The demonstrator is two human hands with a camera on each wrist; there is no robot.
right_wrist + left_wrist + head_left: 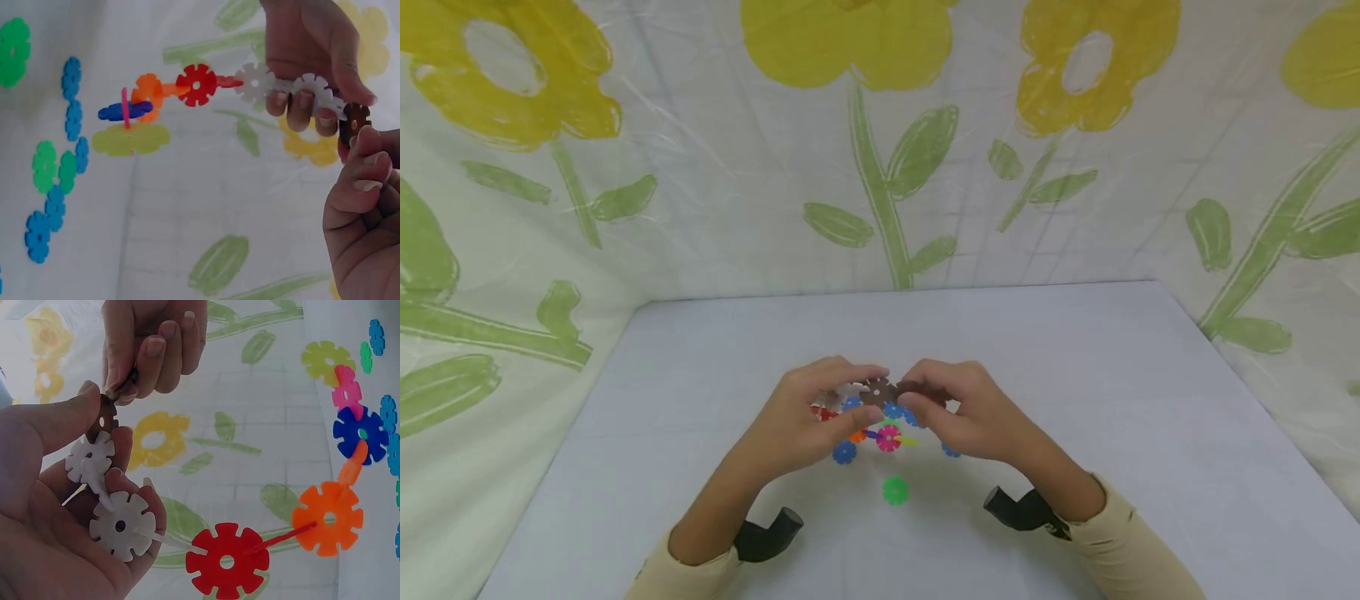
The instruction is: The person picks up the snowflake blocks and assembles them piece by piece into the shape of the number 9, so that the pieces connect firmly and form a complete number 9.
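Notched plastic snowflake discs are linked in a hanging chain with white [122,526], red [227,561], orange [327,519], dark blue [360,435], pink [347,395] and yellow [319,361] pieces. My left hand [808,417] pinches a brown disc [106,419] at the chain's end between thumb and finger, the white pieces lying against its other fingers. Opposite it, my right hand [962,408] pinches a second brown disc [925,390], mostly covered by the fingers. The two brown discs meet edge to edge; how deep their slots engage is hidden.
Loose blue discs [37,236] and green discs [44,167] lie on the white tabletop [715,333], below and around the hands. A single green disc [896,490] sits nearer the front. Behind the table hangs a flower-printed curtain [730,208]. Black wrist mounts [767,537] stick out inward from both sleeves.
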